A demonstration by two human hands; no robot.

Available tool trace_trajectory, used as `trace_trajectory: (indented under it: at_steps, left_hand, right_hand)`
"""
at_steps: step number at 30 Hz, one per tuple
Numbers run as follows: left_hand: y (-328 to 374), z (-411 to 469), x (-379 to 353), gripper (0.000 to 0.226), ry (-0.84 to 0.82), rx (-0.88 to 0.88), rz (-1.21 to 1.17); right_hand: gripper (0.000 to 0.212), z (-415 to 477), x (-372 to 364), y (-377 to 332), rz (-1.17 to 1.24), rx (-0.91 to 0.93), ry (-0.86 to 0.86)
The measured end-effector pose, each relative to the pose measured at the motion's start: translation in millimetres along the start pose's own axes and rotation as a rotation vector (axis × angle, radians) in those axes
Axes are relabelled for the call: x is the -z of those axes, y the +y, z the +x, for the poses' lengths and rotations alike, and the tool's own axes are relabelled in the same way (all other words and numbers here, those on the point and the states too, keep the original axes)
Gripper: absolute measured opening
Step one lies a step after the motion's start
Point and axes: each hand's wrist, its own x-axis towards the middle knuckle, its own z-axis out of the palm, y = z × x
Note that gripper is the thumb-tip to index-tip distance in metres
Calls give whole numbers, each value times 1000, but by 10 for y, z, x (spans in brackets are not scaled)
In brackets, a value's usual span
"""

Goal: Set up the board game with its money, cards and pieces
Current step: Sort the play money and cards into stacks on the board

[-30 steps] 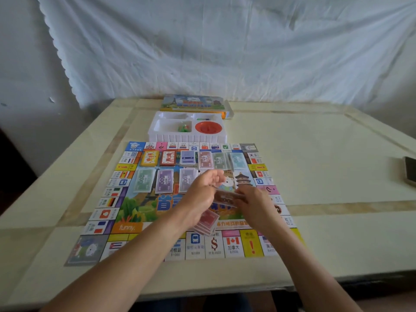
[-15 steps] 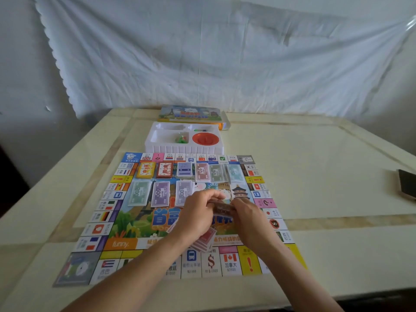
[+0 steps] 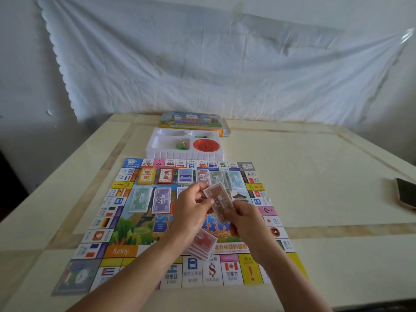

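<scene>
**Brown notes held between both hands above the board**

At the centre of the frame, a small bundle of brown notes (image 3: pixel 219 203) is pinched at its upper left edge by the thumb and fingertips of the left hand (image 3: pixel 191 206). The lower end of the bundle is gripped by the curled fingers and thumb of the right hand (image 3: pixel 245 221). The bundle is held tilted, its printed face turned toward the camera, just above the middle of the board (image 3: pixel 119 251).

A second stack of reddish notes (image 3: pixel 202 243) is seen below the left wrist. Whether it is held by the lower fingers or lies on the board cannot be told.

Above the hands, a row of stacks is laid along the top of the board: yellow cards (image 3: pixel 147 175), red cards (image 3: pixel 166 175), blue cards (image 3: pixel 185 176), then a red note pile (image 3: pixel 203 176), a green pile (image 3: pixel 217 176) and a teal pile (image 3: pixel 235 179). Left of the hands, green 500 notes (image 3: pixel 139 199) and purple notes (image 3: pixel 161 200) are set side by side; a further pile is mostly hidden behind the left hand.

Just beyond the top edge of the board, a white tray (image 3: pixel 184 154) is placed, with green pieces (image 3: pixel 181 145) in one compartment and a red disc (image 3: pixel 206 145) in the compartment to their right. Behind the tray, the box (image 3: pixel 191 119) is laid flat.

Everything is carried by a cream table (image 3: pixel 315 176). A phone (image 3: pixel 405 194) is seen at the right edge of the frame, well apart from the board. The wall behind is covered by a white sheet (image 3: pixel 202 64).
</scene>
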Motion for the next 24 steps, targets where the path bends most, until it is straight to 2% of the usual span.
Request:
trace_trajectory:
  at_steps: [3,7,12,16,19,24]
  left_hand:
    - [10,20,74,31,14,-93,141]
    - [59,38,164,32,-29,-121,180]
    - [52,90,333,28,-54,-151,233]
    - [2,191,619,25,142,-130,186]
    - [-92,213,785,26,245,-103,132]
    - [-251,194,882,26,255,-91,126]
  right_hand:
    - [11,31,-31,-30,-207,77,114]
    - [12,57,-54,-95,-137,98,188]
    - [15,159,-87,-166,4,-46,140]
    - [9,348,-88,-169,193,-242,169]
    - [8,484,-166,-152,126,-328,213]
    - [4,745,-361,-56,-165,-343,276]
